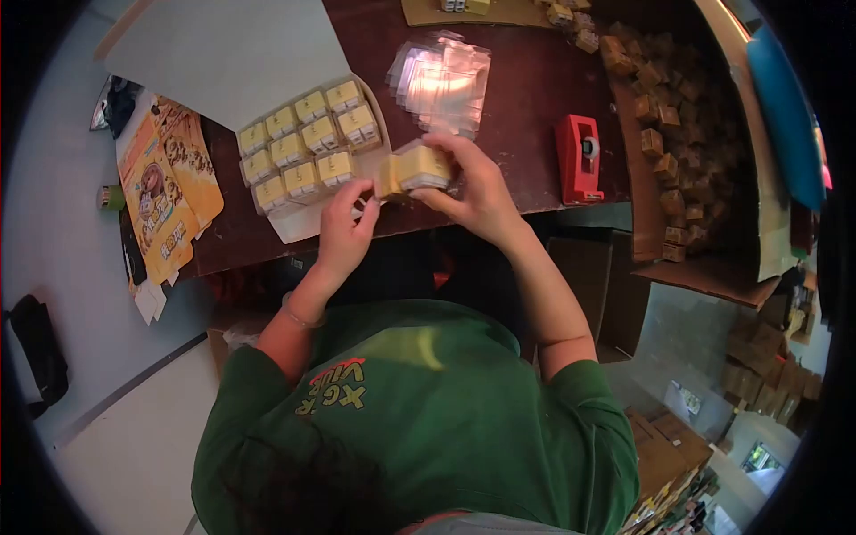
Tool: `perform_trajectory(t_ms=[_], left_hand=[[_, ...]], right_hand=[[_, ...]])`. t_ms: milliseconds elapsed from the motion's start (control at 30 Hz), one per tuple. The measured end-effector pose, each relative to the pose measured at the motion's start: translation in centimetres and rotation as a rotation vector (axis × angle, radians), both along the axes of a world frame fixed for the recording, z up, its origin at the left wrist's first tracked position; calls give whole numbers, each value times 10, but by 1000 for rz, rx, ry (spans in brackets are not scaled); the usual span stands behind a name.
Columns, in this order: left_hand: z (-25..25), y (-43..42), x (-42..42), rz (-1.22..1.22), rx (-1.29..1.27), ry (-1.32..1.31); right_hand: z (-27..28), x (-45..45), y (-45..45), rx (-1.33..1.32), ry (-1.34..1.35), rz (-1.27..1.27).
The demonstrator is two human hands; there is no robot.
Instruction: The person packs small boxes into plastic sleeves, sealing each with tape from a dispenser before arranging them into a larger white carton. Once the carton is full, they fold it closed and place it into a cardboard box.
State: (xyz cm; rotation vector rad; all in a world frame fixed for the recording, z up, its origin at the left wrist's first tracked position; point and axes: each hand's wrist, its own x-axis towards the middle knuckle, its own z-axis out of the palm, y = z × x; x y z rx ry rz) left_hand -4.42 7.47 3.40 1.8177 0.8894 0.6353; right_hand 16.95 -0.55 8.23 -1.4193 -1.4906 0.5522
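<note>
Between my two hands is a small yellow box [422, 168] with a clear plastic part around it, just above the table's front edge. My right hand [477, 192] grips its right side, thumb below and fingers above. At the box's left end, my left hand [346, 223] has its thumb and fingertips pinched together; exactly what they pinch is too small to tell. Left of my hands, an open white carton [379, 125] holds several yellow boxes [285, 149] in rows. Behind my right hand lies a stack of clear plastic sleeves [441, 85].
A red tape dispenser [578, 160] stands on the dark red table [526, 89]. At the right is a large cardboard box [633, 169] with many small boxes [669, 116]. Orange printed packaging [160, 192] lies at the left, and a cardboard tray [499, 12] at the back.
</note>
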Motion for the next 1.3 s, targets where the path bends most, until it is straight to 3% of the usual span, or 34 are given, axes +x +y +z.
perform_trajectory(t_ms=[67,100,233,367,467,500,600,633,667,733,800,833,933,1033,1100,1167,1200,1267,1300], left_hand=[[-7,10,-26,45,293,98],[-11,10,-32,74,260,152],[-18,5,-34,140,155,254],[-18,12,-35,143,145,295],[-26,12,-35,136,207,268],[-25,12,-34,127,197,280],[-20,12,-33,118,176,294],[-18,11,-34,115,170,296],[-17,12,-32,117,164,295],[-8,8,-23,101,385,200],[6,-2,-10,42,472,101],[7,-7,-1,-4,428,57],[1,-21,28,-139,256,-58],[5,-20,48,-223,-132,-93],[-7,-14,57,-229,-277,-144],[-12,-10,67,-168,-339,-255],[-13,-6,72,-132,-368,-313],[-9,6,76,-315,-871,-425],[-7,8,74,-418,-1065,-437]], right_hand=[[-5,-12,40,96,-76,40],[-11,-15,57,190,-172,13],[-15,-5,67,34,-433,97],[-21,-22,74,38,-497,109],[-64,-38,83,204,-794,-14],[-64,-45,83,152,-618,19],[-48,-29,78,125,-437,79],[-56,-12,86,126,-356,-13],[-61,10,92,34,-433,-278],[-65,45,102,-168,-614,-756],[-72,67,105,-639,-644,-663],[-83,71,108,-535,-639,-697],[-92,89,101,-460,-115,-694],[-99,103,78,-222,-221,-886],[-110,118,56,-122,-60,-793],[-94,116,32,-177,611,-521],[-65,92,17,-217,704,-428],[-40,53,-12,-333,738,-223],[-52,37,-21,-324,668,-169]])
